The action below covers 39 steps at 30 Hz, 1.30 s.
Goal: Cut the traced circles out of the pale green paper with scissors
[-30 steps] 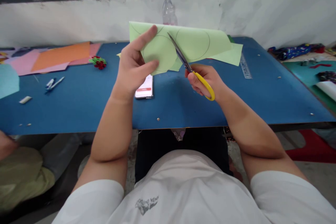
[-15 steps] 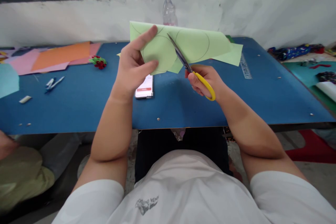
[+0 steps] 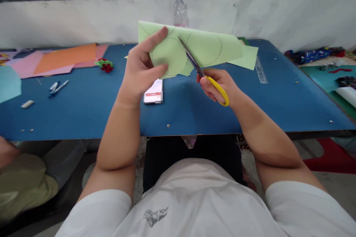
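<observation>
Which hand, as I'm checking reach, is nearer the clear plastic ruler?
Right. The right hand, holding yellow-handled metal scissors, is left of the ruler; the left hand, gripping light green paper, is farther left.

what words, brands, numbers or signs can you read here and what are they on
"NTA OUTDO", upside down, partial: white short-sleeved fabric shirt
"02", faint: rectangular lit-screen phone
Too small or blurred: other phone text, marks on transparent plastic ruler, any print on clear plastic bottle

yellow-handled scissors slant across raised, curving, circle-marked pale green paper.
</observation>
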{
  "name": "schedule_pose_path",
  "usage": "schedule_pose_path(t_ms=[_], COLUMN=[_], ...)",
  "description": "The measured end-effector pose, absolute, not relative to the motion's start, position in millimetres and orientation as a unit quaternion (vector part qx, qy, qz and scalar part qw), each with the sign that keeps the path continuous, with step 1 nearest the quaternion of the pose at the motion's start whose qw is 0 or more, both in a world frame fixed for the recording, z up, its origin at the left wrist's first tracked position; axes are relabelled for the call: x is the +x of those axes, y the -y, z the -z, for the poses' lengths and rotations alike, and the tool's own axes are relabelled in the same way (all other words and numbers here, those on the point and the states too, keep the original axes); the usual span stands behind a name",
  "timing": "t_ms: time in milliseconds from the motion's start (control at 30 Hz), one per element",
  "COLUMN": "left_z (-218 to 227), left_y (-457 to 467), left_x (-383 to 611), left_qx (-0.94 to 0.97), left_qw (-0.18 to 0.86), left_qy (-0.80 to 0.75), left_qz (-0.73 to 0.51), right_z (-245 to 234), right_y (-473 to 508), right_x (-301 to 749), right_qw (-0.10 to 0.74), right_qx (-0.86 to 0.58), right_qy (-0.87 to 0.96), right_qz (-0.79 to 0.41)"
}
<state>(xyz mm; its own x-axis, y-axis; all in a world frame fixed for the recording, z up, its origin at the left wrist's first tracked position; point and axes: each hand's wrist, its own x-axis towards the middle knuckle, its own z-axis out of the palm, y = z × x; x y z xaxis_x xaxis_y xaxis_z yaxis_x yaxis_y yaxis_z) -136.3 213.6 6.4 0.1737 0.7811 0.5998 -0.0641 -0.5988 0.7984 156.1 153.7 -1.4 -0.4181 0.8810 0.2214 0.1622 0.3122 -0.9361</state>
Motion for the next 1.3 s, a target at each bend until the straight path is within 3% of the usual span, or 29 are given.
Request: schedule_pose_path(t_ms=[633, 1067, 1300], left_z=[-8, -9, -9], left_y=[-213, -214, -217], left_x=[-142, -144, -148], left_qx=[0.712, 0.677, 0.704], left_qw=[0.331, 0.393, 0.359], left_qy=[-0.236, -0.259, -0.248], left_qz=[-0.572, -0.566, -0.560], right_z=[-3, -1, 1], right_y=[-150, -153, -154], right_x=[155, 155, 156], right_qw=[0.388, 0.390, 0.388], right_qx=[-0.377, -0.380, -0.389], right_qy=[0.690, 0.697, 0.694], right_qz=[-0.480, -0.466, -0.465])
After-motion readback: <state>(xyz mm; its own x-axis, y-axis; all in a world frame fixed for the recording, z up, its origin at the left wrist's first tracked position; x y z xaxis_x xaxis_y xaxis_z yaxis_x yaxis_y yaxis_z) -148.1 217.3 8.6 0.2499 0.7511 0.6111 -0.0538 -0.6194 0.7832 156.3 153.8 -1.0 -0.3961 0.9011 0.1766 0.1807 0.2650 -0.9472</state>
